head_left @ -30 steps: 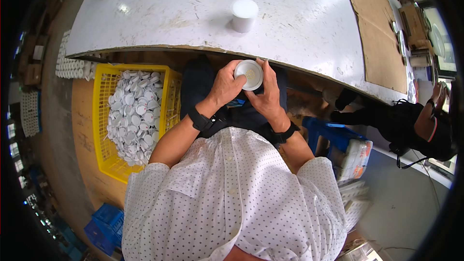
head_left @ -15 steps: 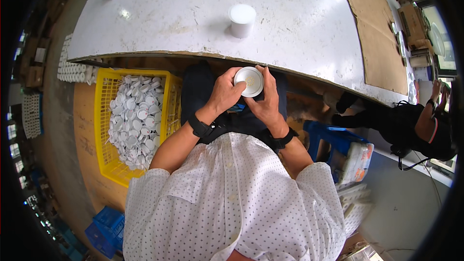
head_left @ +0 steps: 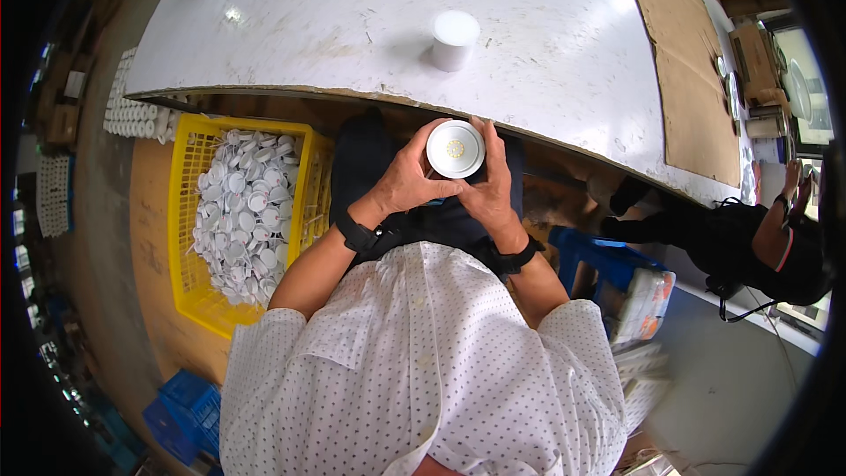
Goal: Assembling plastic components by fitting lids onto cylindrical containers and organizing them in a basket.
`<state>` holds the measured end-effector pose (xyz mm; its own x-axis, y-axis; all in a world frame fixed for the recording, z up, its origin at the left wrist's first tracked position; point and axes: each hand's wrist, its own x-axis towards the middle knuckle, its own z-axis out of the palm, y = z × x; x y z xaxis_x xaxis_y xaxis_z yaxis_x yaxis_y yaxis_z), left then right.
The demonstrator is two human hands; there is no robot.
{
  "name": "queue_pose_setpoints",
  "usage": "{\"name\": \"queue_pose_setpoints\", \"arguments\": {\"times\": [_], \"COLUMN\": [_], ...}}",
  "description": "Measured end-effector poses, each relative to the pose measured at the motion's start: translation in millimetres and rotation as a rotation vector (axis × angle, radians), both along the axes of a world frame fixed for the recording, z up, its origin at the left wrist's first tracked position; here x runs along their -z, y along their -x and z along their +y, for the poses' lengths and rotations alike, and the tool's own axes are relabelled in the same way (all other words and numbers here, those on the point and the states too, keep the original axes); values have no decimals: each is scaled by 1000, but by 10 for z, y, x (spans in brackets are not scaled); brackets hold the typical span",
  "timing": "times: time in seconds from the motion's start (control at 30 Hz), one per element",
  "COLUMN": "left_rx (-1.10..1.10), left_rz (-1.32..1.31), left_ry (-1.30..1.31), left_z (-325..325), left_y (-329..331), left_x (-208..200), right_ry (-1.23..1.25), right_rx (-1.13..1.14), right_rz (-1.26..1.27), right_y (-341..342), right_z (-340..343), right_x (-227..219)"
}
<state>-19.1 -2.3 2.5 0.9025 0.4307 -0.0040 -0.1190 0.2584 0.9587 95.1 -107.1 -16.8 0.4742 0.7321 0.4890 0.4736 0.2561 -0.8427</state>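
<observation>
A round white LED downlight [head_left: 455, 150], with a cluster of small yellow dots at its centre, faces up between my hands over my lap, just off the table's front edge. My left hand [head_left: 409, 173] is wrapped round its left side, thumb below the rim. From the right, my right hand [head_left: 490, 189] grips it, fingers reaching along the far side. Both thumbs lie close together at its near edge. Its underside is hidden. Farther in, a white cylinder with a frosted round top [head_left: 455, 40] stands upright on the white table [head_left: 335, 26].
Left of my legs, a yellow plastic basket [head_left: 183, 220] holds many white round parts with wires. White cylinders [head_left: 132, 119] are stacked beyond it. A blue stool [head_left: 608, 256] stands at my right. Another person [head_left: 749, 242] is at the far right. Brown cardboard [head_left: 692, 62] covers the table's right end.
My left thumb has moved off the downlight's face to its near rim, so the yellow dots show fully. The light's face looks flatter and fuller. The view has shifted slightly.
</observation>
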Motion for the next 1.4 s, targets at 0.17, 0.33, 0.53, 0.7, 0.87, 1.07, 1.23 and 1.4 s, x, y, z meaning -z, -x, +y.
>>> {"name": "queue_pose_setpoints", "arguments": {"times": [0.17, 0.33, 0.53, 0.7, 0.87, 1.07, 1.23, 1.4], "left_rx": [-30, -60, -130, -234, -306, -350, -356, -368], "left_rz": [53, 25, 5, 34, 43, 10, 2, -15], "left_ry": [-144, -72, -85, -216, -384, -388, -343, -390], "left_z": [44, 21, 62, 96, 121, 120, 121, 149], "left_y": [52, 101, 147, 248, 289, 305, 356, 358], "left_x": [-8, 4, 45, -48, -94, -61, -26, 8], "right_ry": [56, 146, 182, 232, 316, 558, 491, 418], "right_rx": [-82, -169, -289, 6, 316, 300, 174, 196], "right_rz": [-130, -85, 274, 170, 334, 261, 360, 369], "right_y": [-23, -19, -62, -308, -774, -1031, -1046, -1032], "right_z": [14, 1, -62, 77, 650, 1187, 1253, 1252], "right_x": [-72, -163, -245, -444, -592, -615, -539, -520]}}
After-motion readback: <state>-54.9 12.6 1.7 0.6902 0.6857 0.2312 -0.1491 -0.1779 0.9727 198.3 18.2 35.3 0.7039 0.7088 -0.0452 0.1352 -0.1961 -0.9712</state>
